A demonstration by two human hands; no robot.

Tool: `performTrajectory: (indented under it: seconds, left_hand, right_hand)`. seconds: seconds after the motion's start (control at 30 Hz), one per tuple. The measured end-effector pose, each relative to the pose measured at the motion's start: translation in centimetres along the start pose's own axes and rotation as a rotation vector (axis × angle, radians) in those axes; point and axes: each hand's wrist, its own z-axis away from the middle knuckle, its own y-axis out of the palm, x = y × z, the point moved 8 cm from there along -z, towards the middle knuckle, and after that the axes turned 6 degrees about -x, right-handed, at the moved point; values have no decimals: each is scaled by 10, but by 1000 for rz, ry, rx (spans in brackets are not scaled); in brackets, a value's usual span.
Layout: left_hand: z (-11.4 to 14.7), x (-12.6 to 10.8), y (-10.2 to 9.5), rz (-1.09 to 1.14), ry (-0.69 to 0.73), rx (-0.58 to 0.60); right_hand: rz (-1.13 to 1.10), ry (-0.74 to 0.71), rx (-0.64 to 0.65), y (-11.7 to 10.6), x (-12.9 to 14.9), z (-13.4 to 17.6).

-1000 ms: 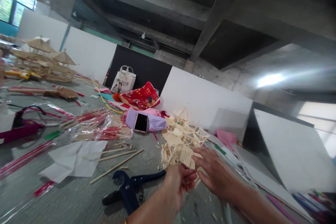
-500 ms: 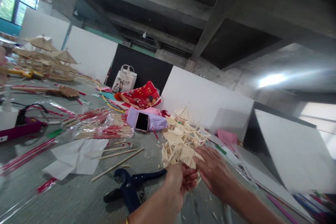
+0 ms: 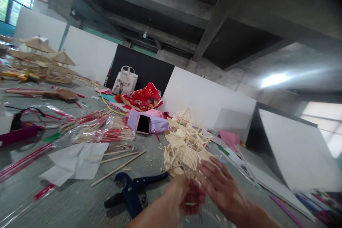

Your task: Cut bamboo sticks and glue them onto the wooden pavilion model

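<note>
A model built of pale wooden sticks point(image 3: 188, 155), with slatted panels and open frames, stands in front of me. My left hand point(image 3: 184, 194) is just below its near edge, blurred, with the fingers curled inward. A small pale sliver shows at those fingers, too smeared to name. On the model's near right side lies my right hand point(image 3: 221, 181), fingers stretched out, the tips at a pale panel. Left of my left hand, a dark blue pipe cutter point(image 3: 130, 190) rests on the grey surface.
Loose sticks point(image 3: 120, 167) and a creased white paper point(image 3: 77, 162) lie left. Behind them are plastic-wrapped stick bundles point(image 3: 98, 128) and a phone point(image 3: 143, 124) on purple paper. A purple glue gun point(image 3: 21, 131) is far left. White boards point(image 3: 275, 180) lie right.
My left hand has drawn down and slightly right, away from the model's near edge. My right hand has shifted slightly down, its fingers more extended. The view has turned slightly.
</note>
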Motion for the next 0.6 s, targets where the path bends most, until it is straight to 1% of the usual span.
performTrajectory:
  seconds: [0.07, 0.17, 0.27, 0.3, 0.37, 0.4, 0.43, 0.47, 0.5, 0.57, 0.6]
  left_hand:
    - [3, 9, 6, -88, -62, 81]
    - [6, 16, 15, -141, -68, 172]
    - [8, 20, 20, -180, -27, 207]
    - [9, 20, 21, -206, 4, 206]
    - [11, 16, 23, -289, 90, 201]
    - [13, 14, 24, -332, 140, 191]
    - [14, 10, 24, -377, 188, 173]
    - [14, 8, 25, -414, 229, 154]
    - [15, 5, 25, -441, 259, 132]
    - [14, 0, 24, -464, 302, 91]
    - [13, -3, 23, -463, 315, 73]
  right_hand:
    - [31, -24, -8, -11, 10, 5]
    - [27, 37, -77, -26, 18, 11]
    - [16, 109, -167, -40, 21, 18]
    - [1, 107, -171, -42, 22, 22]
    - [-59, 151, -113, -40, 16, 36]
    - [-84, 226, -59, -35, 7, 46]
    - [-103, 342, 11, -28, -5, 61]
    - [-88, 489, 77, -20, -20, 78]
    - [-50, 669, 150, -12, -37, 100]
    - [-40, 943, 370, 12, -56, 144]
    - [-37, 1006, 427, 20, -60, 159]
